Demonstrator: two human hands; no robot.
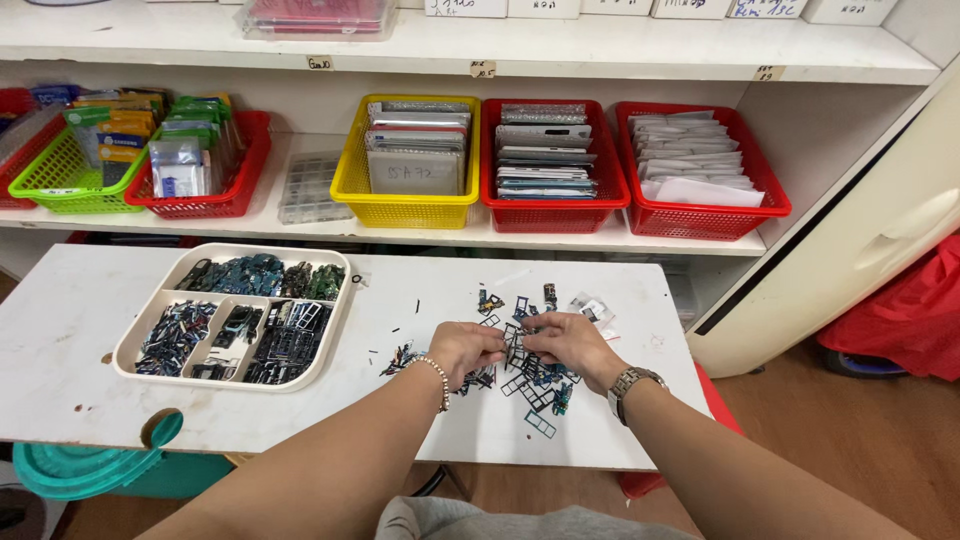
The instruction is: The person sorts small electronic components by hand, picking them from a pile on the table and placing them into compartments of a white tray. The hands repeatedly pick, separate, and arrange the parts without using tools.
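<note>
My left hand [466, 349] and my right hand [566, 343] meet over a loose pile of small dark frames and electronic parts [533, 388] on the white table [80, 330]. Between the fingertips of both hands sits a small black rectangular frame [514, 340]. The left wrist wears a bead bracelet, the right a metal watch. To the left stands a cream divided tray [335, 320] holding sorted small parts in several compartments.
Behind the table, a shelf carries a yellow basket [405, 207], red baskets [550, 215] [700, 220] [215, 205] and a green basket [60, 190] with packets. A teal bin [90, 470] sits under the table's left. A red bag [915, 310] lies at right.
</note>
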